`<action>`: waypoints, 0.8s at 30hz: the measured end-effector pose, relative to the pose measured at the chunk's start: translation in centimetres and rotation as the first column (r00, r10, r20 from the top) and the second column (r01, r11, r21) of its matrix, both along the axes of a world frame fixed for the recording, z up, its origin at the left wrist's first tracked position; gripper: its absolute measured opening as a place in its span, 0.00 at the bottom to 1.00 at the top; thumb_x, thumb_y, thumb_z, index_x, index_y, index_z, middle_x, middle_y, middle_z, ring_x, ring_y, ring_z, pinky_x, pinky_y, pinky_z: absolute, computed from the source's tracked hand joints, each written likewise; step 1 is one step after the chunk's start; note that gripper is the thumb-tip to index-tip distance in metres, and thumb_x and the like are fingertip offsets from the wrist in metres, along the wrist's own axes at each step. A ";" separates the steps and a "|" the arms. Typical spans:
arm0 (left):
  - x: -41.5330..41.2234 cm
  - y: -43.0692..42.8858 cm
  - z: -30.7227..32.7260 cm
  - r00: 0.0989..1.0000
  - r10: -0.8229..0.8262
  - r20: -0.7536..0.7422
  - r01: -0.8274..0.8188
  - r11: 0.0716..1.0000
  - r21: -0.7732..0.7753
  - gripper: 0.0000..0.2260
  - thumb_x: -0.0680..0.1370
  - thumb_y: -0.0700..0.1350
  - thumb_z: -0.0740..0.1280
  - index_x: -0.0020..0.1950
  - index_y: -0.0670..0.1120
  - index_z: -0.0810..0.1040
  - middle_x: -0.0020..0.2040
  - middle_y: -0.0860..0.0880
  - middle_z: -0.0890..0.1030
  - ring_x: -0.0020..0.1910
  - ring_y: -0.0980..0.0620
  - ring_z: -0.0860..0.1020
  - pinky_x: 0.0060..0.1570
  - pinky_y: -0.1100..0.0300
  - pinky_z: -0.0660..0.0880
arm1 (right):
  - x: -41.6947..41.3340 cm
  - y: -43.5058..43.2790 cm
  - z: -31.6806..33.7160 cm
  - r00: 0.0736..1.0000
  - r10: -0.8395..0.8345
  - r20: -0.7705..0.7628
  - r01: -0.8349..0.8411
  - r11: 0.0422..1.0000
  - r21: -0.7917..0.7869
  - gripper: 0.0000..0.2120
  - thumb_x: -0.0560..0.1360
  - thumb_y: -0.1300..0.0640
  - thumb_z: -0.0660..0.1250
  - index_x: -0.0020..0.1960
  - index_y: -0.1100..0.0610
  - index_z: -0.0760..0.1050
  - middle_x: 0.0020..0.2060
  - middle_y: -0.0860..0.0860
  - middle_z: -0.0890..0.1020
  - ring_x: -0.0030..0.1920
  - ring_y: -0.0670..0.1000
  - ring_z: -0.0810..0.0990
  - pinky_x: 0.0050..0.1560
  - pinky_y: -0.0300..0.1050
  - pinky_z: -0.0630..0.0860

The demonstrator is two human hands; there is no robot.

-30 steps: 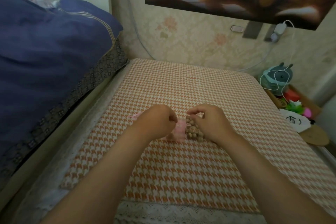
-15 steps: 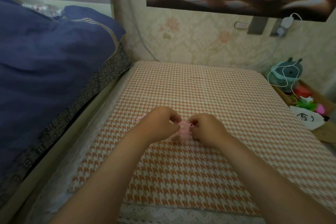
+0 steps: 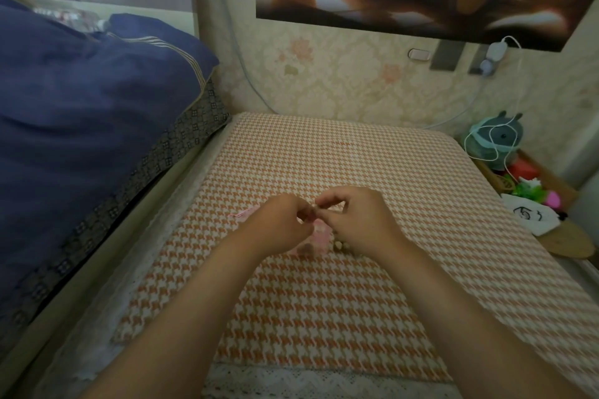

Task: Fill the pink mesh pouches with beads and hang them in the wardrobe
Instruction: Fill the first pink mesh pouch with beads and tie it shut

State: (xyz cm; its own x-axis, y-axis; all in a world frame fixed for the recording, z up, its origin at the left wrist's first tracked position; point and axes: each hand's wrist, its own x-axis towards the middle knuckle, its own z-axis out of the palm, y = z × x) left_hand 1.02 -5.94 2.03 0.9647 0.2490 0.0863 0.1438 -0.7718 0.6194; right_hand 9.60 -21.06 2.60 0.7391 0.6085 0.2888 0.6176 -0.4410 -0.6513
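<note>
Over the checked bench [image 3: 324, 317], the left hand [image 3: 278, 227] and right hand [image 3: 359, 220] both pinch the top of a pink pouch [image 3: 319, 235], with beads [image 3: 340, 246] lying just beside it.

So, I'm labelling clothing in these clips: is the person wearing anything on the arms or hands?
Nothing shows. The left hand and right hand are bare, with no gloves, rings or watch in view. Both forearms are bare as far as the bottom edge of the picture, so no sleeve shows. Whether sleeves start higher up cannot be told.
</note>
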 end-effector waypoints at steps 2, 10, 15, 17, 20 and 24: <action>-0.1 0.2 0.0 1.000 -0.007 -0.004 0.007 1.000 0.002 0.08 0.77 0.44 0.67 0.53 0.49 0.84 0.46 0.53 0.84 0.44 0.55 0.80 0.42 0.62 0.76 | -0.3 0.1 -0.3 0.998 0.041 0.047 -0.037 0.997 -0.073 0.08 0.74 0.46 0.74 0.52 0.45 0.85 0.46 0.37 0.85 0.48 0.36 0.81 0.52 0.41 0.79; 0.1 0.3 -0.2 1.000 -0.024 -0.020 0.022 0.998 -0.055 0.10 0.76 0.42 0.69 0.56 0.48 0.84 0.50 0.53 0.84 0.48 0.57 0.80 0.50 0.62 0.77 | 0.0 -0.1 -0.5 0.992 0.084 0.092 -0.059 0.967 -0.247 0.08 0.78 0.45 0.68 0.55 0.43 0.84 0.54 0.40 0.80 0.54 0.43 0.78 0.54 0.46 0.77; 0.1 -0.5 0.3 0.996 -0.080 -0.026 0.076 0.990 -0.119 0.09 0.75 0.42 0.70 0.54 0.50 0.85 0.45 0.56 0.84 0.44 0.60 0.82 0.44 0.65 0.79 | 0.1 -2.0 -0.3 0.998 0.064 0.016 -0.055 0.946 -0.321 0.11 0.79 0.49 0.67 0.39 0.43 0.83 0.31 0.41 0.81 0.33 0.40 0.79 0.38 0.44 0.78; 0.1 -1.1 0.6 0.991 -0.131 -0.010 0.128 0.978 -0.163 0.09 0.76 0.42 0.70 0.54 0.50 0.85 0.45 0.55 0.85 0.41 0.60 0.82 0.41 0.66 0.79 | 0.0 -3.1 -0.2 0.999 0.035 -0.020 -0.039 0.962 -0.269 0.18 0.78 0.52 0.68 0.30 0.44 0.78 0.26 0.43 0.80 0.28 0.41 0.76 0.33 0.43 0.75; 0.2 -2.1 0.7 0.986 -0.164 0.031 0.167 0.960 -0.224 0.08 0.79 0.47 0.68 0.55 0.50 0.85 0.46 0.58 0.84 0.42 0.62 0.82 0.41 0.67 0.76 | 0.0 -4.8 0.2 0.998 0.004 -0.061 -0.018 0.970 -0.243 0.18 0.77 0.54 0.69 0.28 0.52 0.78 0.22 0.43 0.76 0.26 0.43 0.72 0.31 0.42 0.69; 0.8 -2.7 -0.3 0.996 -0.076 0.053 0.082 0.989 -0.123 0.10 0.81 0.49 0.64 0.55 0.51 0.84 0.50 0.59 0.82 0.42 0.60 0.79 0.46 0.62 0.74 | 0.4 -7.1 -0.3 0.997 -0.006 -0.074 -0.010 0.977 -0.215 0.17 0.77 0.54 0.68 0.32 0.62 0.76 0.26 0.57 0.77 0.27 0.51 0.73 0.33 0.46 0.74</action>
State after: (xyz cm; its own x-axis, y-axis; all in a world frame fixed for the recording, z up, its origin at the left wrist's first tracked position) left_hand 1.86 -8.63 1.76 0.9772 0.1843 0.1058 0.0536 -0.6957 0.7164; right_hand 9.96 -28.15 2.29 0.7522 0.6519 0.0959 0.5724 -0.5745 -0.5851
